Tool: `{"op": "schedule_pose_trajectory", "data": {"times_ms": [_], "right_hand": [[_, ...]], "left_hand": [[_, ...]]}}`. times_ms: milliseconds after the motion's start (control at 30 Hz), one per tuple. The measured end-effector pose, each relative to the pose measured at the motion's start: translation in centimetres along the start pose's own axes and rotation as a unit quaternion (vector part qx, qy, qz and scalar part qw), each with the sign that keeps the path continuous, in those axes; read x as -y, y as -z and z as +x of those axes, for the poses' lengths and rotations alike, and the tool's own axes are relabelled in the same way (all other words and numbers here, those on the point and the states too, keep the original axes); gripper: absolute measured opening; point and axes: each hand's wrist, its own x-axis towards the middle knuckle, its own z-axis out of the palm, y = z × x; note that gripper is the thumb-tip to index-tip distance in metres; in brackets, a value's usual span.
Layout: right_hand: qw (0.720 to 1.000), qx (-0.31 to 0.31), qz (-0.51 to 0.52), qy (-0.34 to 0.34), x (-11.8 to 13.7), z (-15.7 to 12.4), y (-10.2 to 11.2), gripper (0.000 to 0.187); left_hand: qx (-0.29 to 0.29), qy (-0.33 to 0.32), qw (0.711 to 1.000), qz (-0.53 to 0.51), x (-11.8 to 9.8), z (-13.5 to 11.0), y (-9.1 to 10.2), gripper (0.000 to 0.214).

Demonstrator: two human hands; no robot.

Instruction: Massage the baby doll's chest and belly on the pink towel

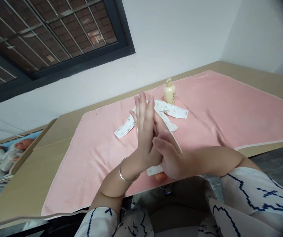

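Note:
My left hand [145,138] and my right hand [172,154] are pressed together palm to palm in the middle of the view. The left fingers point up, stretched out. The right fingers lie along the left palm, partly hidden behind it, with the thumb bent across the front. No object shows between them. Behind and below the hands, a white printed baby garment [176,111] lies with its sleeves spread on a pink mat [102,164]. An orange-pink rounded thing [161,177] peeks out at the garment's near end. Beyond stands a cream pump bottle [169,92].
The mat covers much of a wooden table [55,141] against a white wall. At the left, a baby doll [5,156] in pale clothes lies in a wooden-sided crib [34,146]. A dark-framed barred window [82,59] is at upper left. A small fan [166,188] sits below the table's edge.

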Motion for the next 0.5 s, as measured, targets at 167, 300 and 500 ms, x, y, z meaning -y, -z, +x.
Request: {"op": "schedule_pose_trajectory", "data": {"times_ms": [167,300,500], "right_hand": [[0.989,-0.088,0.049,-0.111,-1.0,0.9,0.0,0.04],[0.98,-0.13,0.03,-0.148,-1.2,1.1,0.2,0.035],[0.972,-0.151,0.019,-0.179,-1.1,1.8,0.4,0.033]], "left_hand": [[-0.015,0.0,1.0,-0.017,2.7,1.3,-0.9,0.069],[-0.022,-0.001,0.999,-0.025,4.1,1.4,-1.5,0.065],[-0.011,0.025,0.999,-0.024,4.8,1.3,-2.2,0.056]]}}
